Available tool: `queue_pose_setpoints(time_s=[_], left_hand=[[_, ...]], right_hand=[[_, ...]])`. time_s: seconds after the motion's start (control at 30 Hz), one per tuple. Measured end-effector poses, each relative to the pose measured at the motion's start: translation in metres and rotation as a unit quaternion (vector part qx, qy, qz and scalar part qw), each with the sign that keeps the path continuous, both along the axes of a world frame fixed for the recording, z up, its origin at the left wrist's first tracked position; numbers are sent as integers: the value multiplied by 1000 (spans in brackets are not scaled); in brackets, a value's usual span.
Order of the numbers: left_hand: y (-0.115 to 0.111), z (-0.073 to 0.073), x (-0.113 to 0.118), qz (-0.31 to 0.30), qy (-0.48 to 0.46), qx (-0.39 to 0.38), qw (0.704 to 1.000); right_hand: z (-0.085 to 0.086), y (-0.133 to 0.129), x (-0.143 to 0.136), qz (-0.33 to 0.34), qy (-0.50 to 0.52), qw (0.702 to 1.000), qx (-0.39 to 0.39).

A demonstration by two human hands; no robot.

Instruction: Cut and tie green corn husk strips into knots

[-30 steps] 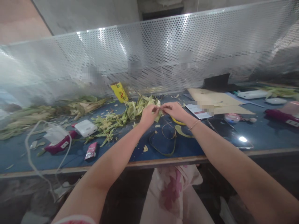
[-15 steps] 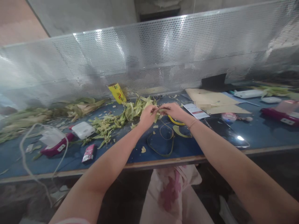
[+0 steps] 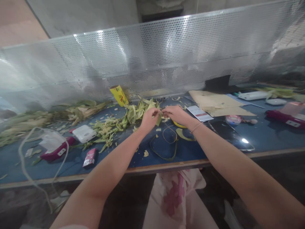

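My left hand (image 3: 150, 119) and my right hand (image 3: 174, 113) are almost touching at mid-table, fingers pinched. A small piece of green leaf (image 3: 159, 120) hangs from the fingers of my left hand. Whatever my right fingers pinch is too small to make out. Just behind and left of my hands lies a heap of pale green leaves (image 3: 134, 113), with more curled leaf pieces (image 3: 107, 128) to its left. Partly hidden under my right hand is a yellow curved object (image 3: 179, 124). Thin looped strips (image 3: 175, 149) lie in front.
A yellow packet (image 3: 119, 95) stands behind the leaves. Left are a white box (image 3: 84, 133), pink pack (image 3: 89, 157), magenta object (image 3: 57, 151) and white cable (image 3: 21, 152). Right are a phone (image 3: 199, 113), brown paper (image 3: 214, 101) and dark tablet (image 3: 230, 135). Perforated metal (image 3: 154, 57) rises behind.
The green leaf piece now hangs lower beneath my left fingers, and the gap between my fingertips is slightly wider. My right hand covers more of the yellow curved object.
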State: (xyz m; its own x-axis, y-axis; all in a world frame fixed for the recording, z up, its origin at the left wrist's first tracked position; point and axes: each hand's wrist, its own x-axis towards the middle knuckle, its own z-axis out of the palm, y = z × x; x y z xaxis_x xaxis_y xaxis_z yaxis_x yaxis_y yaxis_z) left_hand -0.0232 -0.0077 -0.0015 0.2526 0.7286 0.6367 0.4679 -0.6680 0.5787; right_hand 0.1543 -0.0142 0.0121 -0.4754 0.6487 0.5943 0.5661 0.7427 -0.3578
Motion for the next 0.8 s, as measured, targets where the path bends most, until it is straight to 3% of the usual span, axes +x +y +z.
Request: queue_pose_setpoints(time_s=[0.17, 0.37, 0.57, 0.8], left_hand=[[1, 1, -3, 2, 24, 30, 999], [1, 3, -3, -3, 23, 8, 1000], [0, 2, -3, -12, -8, -23, 1000], [-2, 0, 0, -36, -93, -92, 991]], right_hand=[[0, -1, 0, 6, -36, 998, 43], [0, -2, 0, -2, -30, 999, 35], [-4, -1, 1, -6, 5, 996, 84], [0, -6, -3, -26, 77, 996, 29]])
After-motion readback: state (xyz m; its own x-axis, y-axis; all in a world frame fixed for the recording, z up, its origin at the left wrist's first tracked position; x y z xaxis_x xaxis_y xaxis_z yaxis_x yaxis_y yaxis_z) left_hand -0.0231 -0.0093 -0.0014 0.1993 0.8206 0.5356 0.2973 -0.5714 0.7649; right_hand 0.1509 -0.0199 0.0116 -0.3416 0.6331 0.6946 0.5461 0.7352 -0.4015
